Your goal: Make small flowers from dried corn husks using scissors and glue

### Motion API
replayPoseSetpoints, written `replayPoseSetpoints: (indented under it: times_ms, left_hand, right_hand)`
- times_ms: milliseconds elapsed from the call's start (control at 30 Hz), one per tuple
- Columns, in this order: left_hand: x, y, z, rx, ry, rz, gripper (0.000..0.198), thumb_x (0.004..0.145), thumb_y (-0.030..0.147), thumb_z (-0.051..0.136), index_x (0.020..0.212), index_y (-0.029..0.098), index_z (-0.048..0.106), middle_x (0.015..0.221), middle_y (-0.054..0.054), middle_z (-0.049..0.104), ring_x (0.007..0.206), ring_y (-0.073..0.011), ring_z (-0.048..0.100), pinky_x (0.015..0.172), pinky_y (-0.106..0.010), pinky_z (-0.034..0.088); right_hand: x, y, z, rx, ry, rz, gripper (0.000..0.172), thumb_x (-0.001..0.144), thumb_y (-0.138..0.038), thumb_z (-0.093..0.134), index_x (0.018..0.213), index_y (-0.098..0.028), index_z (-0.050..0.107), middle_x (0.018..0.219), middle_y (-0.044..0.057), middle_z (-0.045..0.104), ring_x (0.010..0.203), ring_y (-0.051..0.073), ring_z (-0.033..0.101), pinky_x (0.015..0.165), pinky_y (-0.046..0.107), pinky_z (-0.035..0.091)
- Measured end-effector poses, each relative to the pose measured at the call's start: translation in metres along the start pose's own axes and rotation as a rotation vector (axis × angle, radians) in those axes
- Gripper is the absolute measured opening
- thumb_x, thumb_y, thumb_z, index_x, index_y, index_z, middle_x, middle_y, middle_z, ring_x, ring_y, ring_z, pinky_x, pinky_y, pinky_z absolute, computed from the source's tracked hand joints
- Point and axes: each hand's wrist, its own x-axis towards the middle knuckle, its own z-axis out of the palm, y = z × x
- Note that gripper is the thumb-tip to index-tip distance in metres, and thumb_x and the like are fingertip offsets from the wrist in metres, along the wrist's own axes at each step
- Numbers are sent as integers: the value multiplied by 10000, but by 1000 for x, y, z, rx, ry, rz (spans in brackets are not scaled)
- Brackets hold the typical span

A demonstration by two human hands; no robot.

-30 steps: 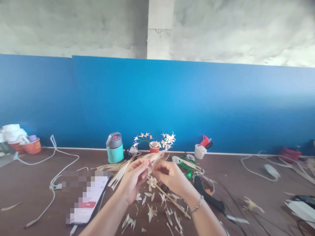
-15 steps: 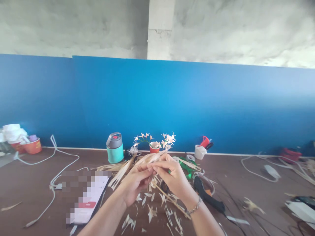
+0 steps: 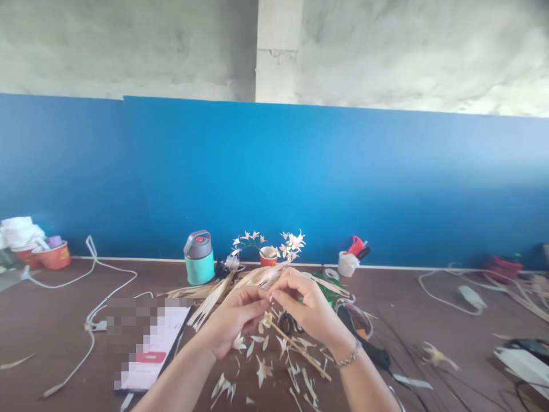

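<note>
My left hand (image 3: 241,313) and my right hand (image 3: 300,296) meet fingertip to fingertip over the middle of the table. Both are closed in a pinch, and whatever sits between the fingertips is too small and covered to make out. Below them lie loose pale petals (image 3: 257,340), a star-shaped husk flower (image 3: 264,372) and a thin stick (image 3: 302,351). Behind the hands is a heap of dried husk strips (image 3: 214,302). A red paper cup (image 3: 269,258) farther back has stems of small pale flowers (image 3: 294,245) by it.
A phone (image 3: 156,349) lies left of my arm, near white cables (image 3: 92,320). At the back stand a teal flask (image 3: 199,266) and a white cup of tools (image 3: 347,265). A dark glue gun (image 3: 375,352) rests partly behind my right wrist. A blue partition (image 3: 274,171) closes the far side.
My right hand has shifted slightly to the right and its wrist has turned a little, uncovering more of the dark scissors-like loops beneath. Both hands stay pinched together.
</note>
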Motion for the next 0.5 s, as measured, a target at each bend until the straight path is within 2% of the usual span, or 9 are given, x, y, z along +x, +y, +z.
replayPoseSetpoints:
  times_ms: [200,433,500]
  left_hand:
    - [1,-2,-1,101,109,82,232,696,424,674,710,194,706,530,31,494,471,-72,328,453,-211,215]
    - [2,-1,1,29,16,-3,305,617,447,745,651,153,673,479,57,448,484,-67,299,503,-225,215]
    - [2,-2,3,-23,6,-1,301,606,432,759,622,151,651,517,39,515,503,-69,343,522,-225,239]
  right_hand:
    - [-1,0,0,-44,-9,1,159,819,-145,509,726,-193,629,746,2,541,651,115,495,551,239,406]
    - [0,-5,1,56,-42,78,149,793,-155,538,714,-182,662,744,6,568,644,106,515,566,238,424]
    - [1,-5,2,120,-56,89,159,797,-163,537,699,-178,661,739,8,583,659,107,534,588,238,437]
